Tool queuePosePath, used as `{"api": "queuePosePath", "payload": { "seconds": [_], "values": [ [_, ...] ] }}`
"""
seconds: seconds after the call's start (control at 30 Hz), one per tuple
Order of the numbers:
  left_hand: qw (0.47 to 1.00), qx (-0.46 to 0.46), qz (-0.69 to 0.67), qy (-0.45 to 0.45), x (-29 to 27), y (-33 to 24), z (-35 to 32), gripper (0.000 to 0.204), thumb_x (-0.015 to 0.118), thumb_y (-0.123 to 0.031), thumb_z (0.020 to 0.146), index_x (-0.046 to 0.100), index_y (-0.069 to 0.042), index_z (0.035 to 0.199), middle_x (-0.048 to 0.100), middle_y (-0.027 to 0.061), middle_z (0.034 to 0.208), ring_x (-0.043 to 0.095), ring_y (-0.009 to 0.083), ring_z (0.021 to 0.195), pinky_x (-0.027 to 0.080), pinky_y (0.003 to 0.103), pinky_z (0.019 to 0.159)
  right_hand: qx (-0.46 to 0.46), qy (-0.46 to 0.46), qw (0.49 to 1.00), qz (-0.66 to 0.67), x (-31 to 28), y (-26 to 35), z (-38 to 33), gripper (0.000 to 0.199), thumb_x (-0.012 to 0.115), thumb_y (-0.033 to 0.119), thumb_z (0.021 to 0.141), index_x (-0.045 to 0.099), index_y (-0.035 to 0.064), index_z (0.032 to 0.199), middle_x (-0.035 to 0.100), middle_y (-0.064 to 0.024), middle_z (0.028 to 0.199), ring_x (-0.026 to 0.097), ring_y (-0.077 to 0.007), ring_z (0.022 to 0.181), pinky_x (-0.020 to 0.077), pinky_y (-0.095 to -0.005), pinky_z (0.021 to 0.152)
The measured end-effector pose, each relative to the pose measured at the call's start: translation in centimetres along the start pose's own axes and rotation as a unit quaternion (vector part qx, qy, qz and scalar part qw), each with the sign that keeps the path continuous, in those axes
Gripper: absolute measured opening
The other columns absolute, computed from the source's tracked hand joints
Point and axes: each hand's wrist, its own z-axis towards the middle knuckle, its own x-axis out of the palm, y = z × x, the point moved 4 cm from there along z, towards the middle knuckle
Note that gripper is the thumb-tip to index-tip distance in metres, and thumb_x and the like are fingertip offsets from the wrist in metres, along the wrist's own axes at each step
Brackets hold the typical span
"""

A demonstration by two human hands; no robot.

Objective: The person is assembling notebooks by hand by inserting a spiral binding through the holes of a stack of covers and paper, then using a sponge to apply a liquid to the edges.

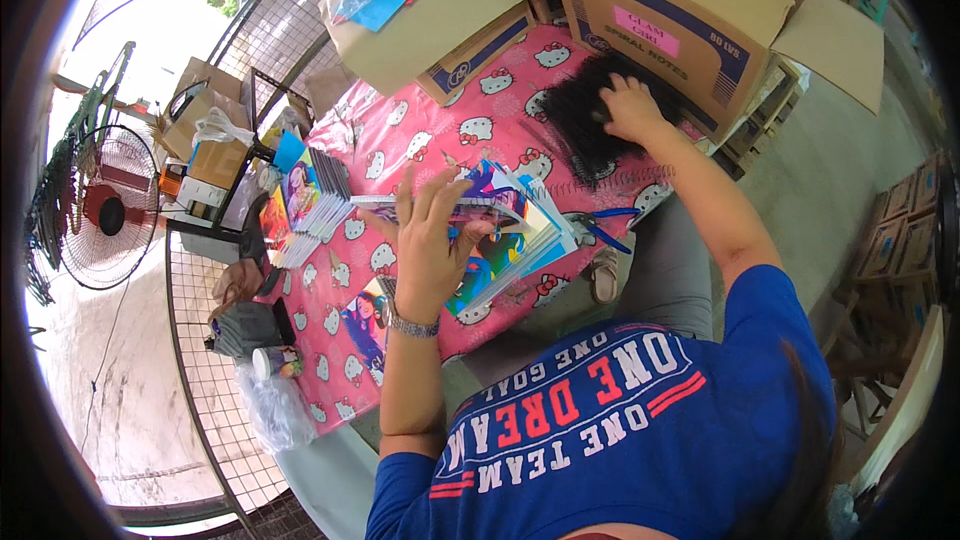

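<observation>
My left hand (432,230) is closed around a thin notebook (480,202) with a colourful illustrated cover, held edge-on above the table. Under and beside it lies a stack of similar notebooks (525,252), fanned out. Further right, my right hand (634,112) rests with fingers apart on a heap of black spiral binding coils (585,120). One loose coil (640,178) stretches from near the stack toward the table's right edge; whether it touches the held notebook, I cannot tell. Blue-handled pliers (607,224) lie right of the stack, at the near edge.
A pink character-print cloth covers the table (395,145). Cardboard boxes (655,15) stand along its far side. More notebooks (318,202) are piled at the left, and another illustrated one (366,325) lies near. A fan (110,210) stands beyond the left side.
</observation>
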Motion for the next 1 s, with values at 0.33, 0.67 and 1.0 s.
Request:
{"api": "queuePosePath", "payload": {
  "seconds": [0.33,0.67,1.0],
  "values": [
    [0.994,-0.010,-0.108,0.000,0.3,1.2,-0.6,0.037,0.085,-0.024,0.068,0.065,-0.004,0.091,0.060,0.0102,0.097,0.054,0.0327,0.097,0.041,0.042,0.087,-0.323,0.387,0.725,0.469,-13.2,15.9,-5.2,0.063,0.071,0.042,0.086,0.057,0.0010,0.132,0.061,-0.0089,0.122,0.058,-0.0177,0.109,0.0449,-0.0307,0.096],
    [0.993,-0.024,-0.119,-0.009,0.1,1.3,-0.6,0.041,0.086,-0.022,0.068,0.062,-0.005,0.096,0.060,0.0090,0.094,0.053,0.0312,0.095,0.041,0.041,0.086,-0.303,0.418,0.470,0.716,-14.6,16.1,-6.4,0.055,0.069,0.042,0.087,0.061,0.0037,0.125,0.060,-0.0086,0.111,0.056,-0.0181,0.101,0.0438,-0.0307,0.088],
    [0.984,-0.077,-0.160,0.004,0.7,1.9,-1.0,0.047,0.088,-0.031,0.067,0.061,-0.008,0.098,0.060,0.0068,0.097,0.055,0.0293,0.100,0.031,0.051,0.100,-0.314,0.378,0.719,0.491,-13.5,17.0,-4.9,0.059,0.064,0.048,0.089,0.056,0.0070,0.131,0.061,-0.0007,0.111,0.053,-0.0105,0.103,0.0415,-0.0279,0.090]
  ]
}}
